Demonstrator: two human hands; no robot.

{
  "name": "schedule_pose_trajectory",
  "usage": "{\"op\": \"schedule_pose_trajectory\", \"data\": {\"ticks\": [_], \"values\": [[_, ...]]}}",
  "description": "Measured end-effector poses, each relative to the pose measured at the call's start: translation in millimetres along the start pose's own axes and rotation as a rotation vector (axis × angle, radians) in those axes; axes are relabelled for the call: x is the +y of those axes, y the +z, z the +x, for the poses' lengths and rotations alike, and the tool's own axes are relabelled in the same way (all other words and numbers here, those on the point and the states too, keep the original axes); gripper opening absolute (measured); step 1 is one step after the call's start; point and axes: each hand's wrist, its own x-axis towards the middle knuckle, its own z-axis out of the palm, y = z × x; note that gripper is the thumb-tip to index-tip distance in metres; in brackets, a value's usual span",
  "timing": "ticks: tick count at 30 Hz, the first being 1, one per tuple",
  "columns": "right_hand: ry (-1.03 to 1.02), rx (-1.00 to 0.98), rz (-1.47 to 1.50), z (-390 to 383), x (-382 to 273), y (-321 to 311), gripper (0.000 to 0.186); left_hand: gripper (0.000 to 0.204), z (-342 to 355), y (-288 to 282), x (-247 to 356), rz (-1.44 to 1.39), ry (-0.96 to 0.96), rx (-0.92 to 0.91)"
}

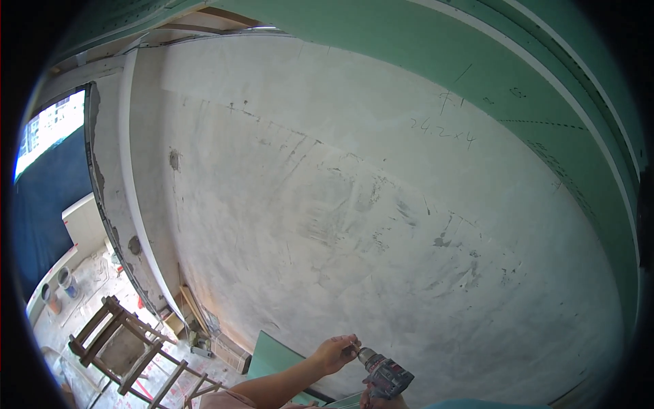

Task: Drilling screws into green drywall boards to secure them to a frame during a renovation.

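A cordless drill (388, 376), dark grey with red marks, is held low in the view, its metal chuck pointing up and left. My right hand (383, 402) grips it by the handle at the lower edge; only part of this hand shows. My left hand (336, 354) is at the front of the chuck, fingers pinched together. A small thin piece seems to be between those fingertips and the chuck, too small to make out. Behind both hands rises a grey plastered wall (313, 204) with scuffs and pencil marks.
Green boards (545, 95) line the ceiling at upper right. A green panel (276, 354) leans against the wall below my left forearm. At lower left stands a wooden stool-like frame (122, 347), with a cardboard box (230, 351) near the wall and buckets (67, 281) beyond. A window opening (54, 129) is at left.
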Motion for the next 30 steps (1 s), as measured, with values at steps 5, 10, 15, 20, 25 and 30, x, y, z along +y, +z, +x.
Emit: {"op": "schedule_pose_trajectory", "data": {"ticks": [5,10,15,20,25,30], "values": [[0.019,-0.013,0.057,-13.1,34.4,-15.6,0.066,0.016,-13.0,3.7,-5.0,0.095,0.034,0.069],[0.027,-0.021,0.131,-13.3,66.5,-22.1,0.07,0.019,-31.0,6.5,4.0,0.152,0.061,0.152],[0.028,-0.011,0.218,-10.3,91.4,-16.0,0.074,0.017,-41.2,-5.6,15.1,0.084,-0.043,0.057],[0.087,-0.103,0.243,-19.7,39.3,19.3,0.062,0.02,-54.6,16.8,21.2,0.133,-0.077,0.134],[-0.014,-0.042,0.008,-23.6,-6.7,41.8,0.052,0.023,-49.5,35.2,41.9,0.277,-0.137,0.051],[-0.46,0.295,-1.431,-16.2,-86.8,64.5,0.055,0.026,-48.5,151.8,74.2,0.362,-0.072,0.008]]}}
